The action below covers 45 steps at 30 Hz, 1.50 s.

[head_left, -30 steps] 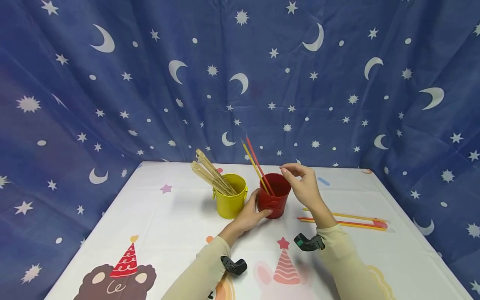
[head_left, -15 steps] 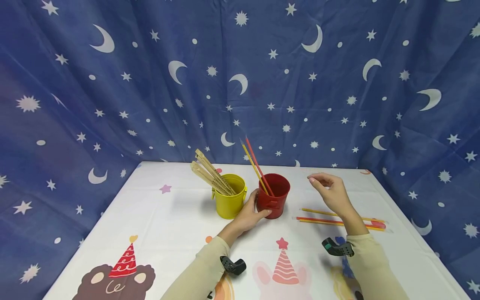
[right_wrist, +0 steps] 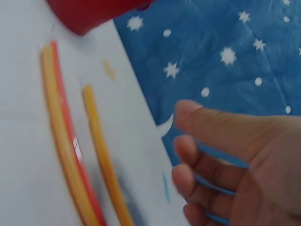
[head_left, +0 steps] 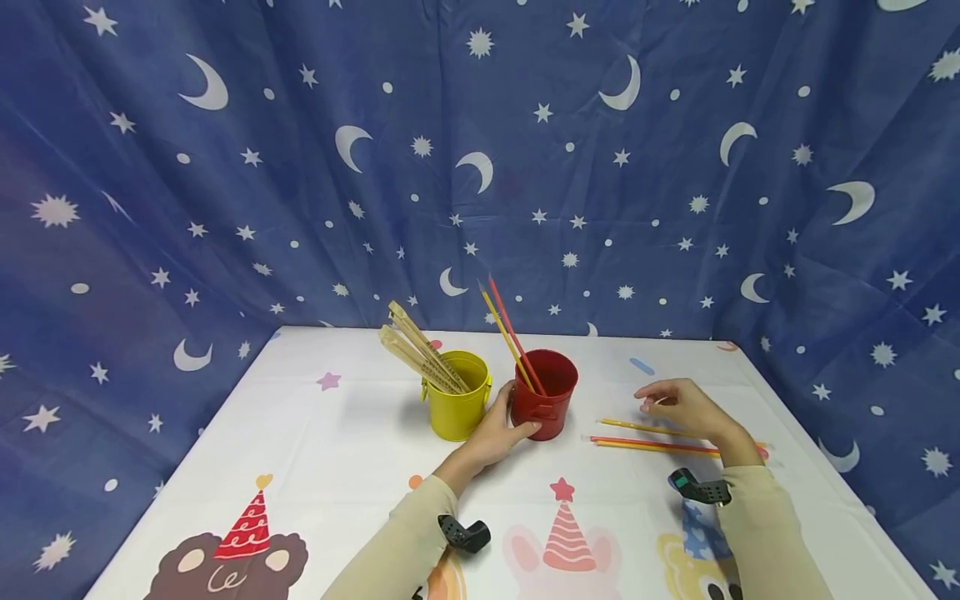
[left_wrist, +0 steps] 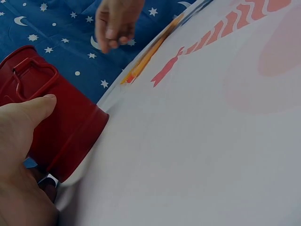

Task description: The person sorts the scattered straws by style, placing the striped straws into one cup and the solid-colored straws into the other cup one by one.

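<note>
My left hand [head_left: 491, 435] grips the red metal bucket [head_left: 551, 414] by its side, the thumb across the front near the folded handle [left_wrist: 35, 77]. A red straw [head_left: 506, 318] and a yellow straw [head_left: 497, 321] lean to the left inside that bucket. Over to the right, my right hand [head_left: 693, 410] hovers above the table, holding nothing, its fingers loosely bent. Below it lie long thin straws with clear ends: a yellow straw [right_wrist: 104, 155] and, closer to me, a red straw [right_wrist: 70, 127] alongside a yellow-orange one [right_wrist: 59, 125].
A yellow bucket [head_left: 455, 418] stands left of the red one, touching or nearly touching my left hand. Several paper-wrapped sticks [head_left: 420, 348] lean out of it. The table has a white printed cloth [head_left: 360, 467]; a blue star-and-moon curtain [head_left: 405, 183] hangs behind.
My right hand has moved from the red bucket's rim to the right and down, over the straws on the table. The left hand and both buckets have stayed in place.
</note>
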{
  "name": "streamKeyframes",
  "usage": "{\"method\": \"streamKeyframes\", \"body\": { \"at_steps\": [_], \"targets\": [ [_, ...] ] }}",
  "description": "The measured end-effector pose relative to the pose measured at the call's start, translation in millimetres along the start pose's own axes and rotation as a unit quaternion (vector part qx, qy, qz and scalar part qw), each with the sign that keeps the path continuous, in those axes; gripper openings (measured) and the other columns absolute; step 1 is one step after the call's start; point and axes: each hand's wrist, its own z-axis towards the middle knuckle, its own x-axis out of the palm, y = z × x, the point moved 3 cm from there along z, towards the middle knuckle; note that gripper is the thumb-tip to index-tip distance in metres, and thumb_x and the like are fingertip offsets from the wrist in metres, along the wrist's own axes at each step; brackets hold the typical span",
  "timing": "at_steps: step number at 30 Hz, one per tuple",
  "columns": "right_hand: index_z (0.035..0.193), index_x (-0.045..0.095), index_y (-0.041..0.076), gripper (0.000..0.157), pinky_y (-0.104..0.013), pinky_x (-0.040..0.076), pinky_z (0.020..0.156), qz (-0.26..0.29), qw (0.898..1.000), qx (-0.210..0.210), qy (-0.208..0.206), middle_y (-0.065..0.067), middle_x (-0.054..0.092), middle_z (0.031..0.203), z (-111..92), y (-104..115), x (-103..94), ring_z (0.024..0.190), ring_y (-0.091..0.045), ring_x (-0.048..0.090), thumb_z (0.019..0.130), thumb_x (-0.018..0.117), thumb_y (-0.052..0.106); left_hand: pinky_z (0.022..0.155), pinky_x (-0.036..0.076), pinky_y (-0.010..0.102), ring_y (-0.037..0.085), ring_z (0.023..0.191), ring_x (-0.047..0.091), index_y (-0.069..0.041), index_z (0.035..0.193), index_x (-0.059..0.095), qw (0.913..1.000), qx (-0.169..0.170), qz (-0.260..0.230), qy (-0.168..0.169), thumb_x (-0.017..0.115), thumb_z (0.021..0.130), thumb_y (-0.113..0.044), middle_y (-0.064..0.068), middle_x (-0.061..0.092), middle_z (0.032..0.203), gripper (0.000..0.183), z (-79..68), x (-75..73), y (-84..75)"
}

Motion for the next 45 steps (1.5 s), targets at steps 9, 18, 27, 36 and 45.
{"method": "streamKeyframes", "body": {
  "at_steps": [9, 18, 27, 36, 45],
  "targets": [
    [0.108, 0.072, -0.005, 0.024, -0.021, 0.044, 0.063, -0.031, 0.997, 0.047, 0.047, -0.005, 0.061, 0.087, 3, -21, 7.5, 0.079, -0.018, 0.050, 0.087, 0.076, 0.004, 0.129, 0.018, 0.054, 0.030, 0.158, 0.020, -0.012, 0.161, 0.018, 1.0000, -0.006, 0.006, 0.001, 0.069, 0.095, -0.021, 0.012, 0.026, 0.167, 0.084, 0.7, -1.6, 2.5],
    [0.102, 0.074, -0.003, 0.019, -0.022, 0.046, 0.063, -0.054, 0.994, 0.091, 0.030, -0.003, 0.059, 0.081, -8, -37, -8.6, 0.079, -0.019, 0.050, 0.085, 0.078, 0.006, 0.129, 0.018, 0.055, 0.029, 0.158, 0.020, -0.014, 0.162, 0.018, 0.9999, -0.010, 0.000, 0.003, 0.069, 0.095, -0.022, 0.010, 0.026, 0.168, 0.084, 0.7, -0.2, -0.1],
    [0.093, 0.074, 0.001, 0.010, -0.026, 0.045, 0.066, -0.047, 0.983, 0.175, 0.035, -0.002, 0.055, 0.076, -8, -50, -7.6, 0.076, -0.018, 0.052, 0.083, 0.076, 0.000, 0.129, 0.017, 0.054, 0.029, 0.158, 0.019, -0.012, 0.161, 0.018, 1.0000, -0.004, 0.001, 0.002, 0.069, 0.095, -0.022, 0.011, 0.026, 0.167, 0.084, 1.5, -0.1, 2.1],
    [0.091, 0.072, -0.001, 0.005, -0.026, 0.045, 0.061, -0.034, 0.986, 0.163, 0.017, 0.000, 0.055, 0.073, -8, -48, -6.9, 0.072, -0.016, 0.052, 0.086, 0.074, 0.001, 0.129, 0.017, 0.053, 0.029, 0.158, 0.019, -0.011, 0.161, 0.019, 1.0000, 0.001, 0.004, 0.002, 0.069, 0.095, -0.021, 0.011, 0.026, 0.168, 0.084, -0.1, 0.8, 1.0],
    [0.098, 0.073, -0.002, 0.012, -0.025, 0.047, 0.067, -0.072, 0.994, 0.079, -0.024, -0.008, 0.065, 0.090, -10, -23, -22.5, 0.082, -0.020, 0.053, 0.092, 0.064, 0.002, 0.129, 0.017, 0.055, 0.031, 0.158, 0.019, -0.011, 0.161, 0.019, 1.0000, 0.004, 0.004, 0.001, 0.069, 0.095, -0.021, 0.012, 0.026, 0.167, 0.083, -0.3, 0.5, -0.4]
  ]
}}
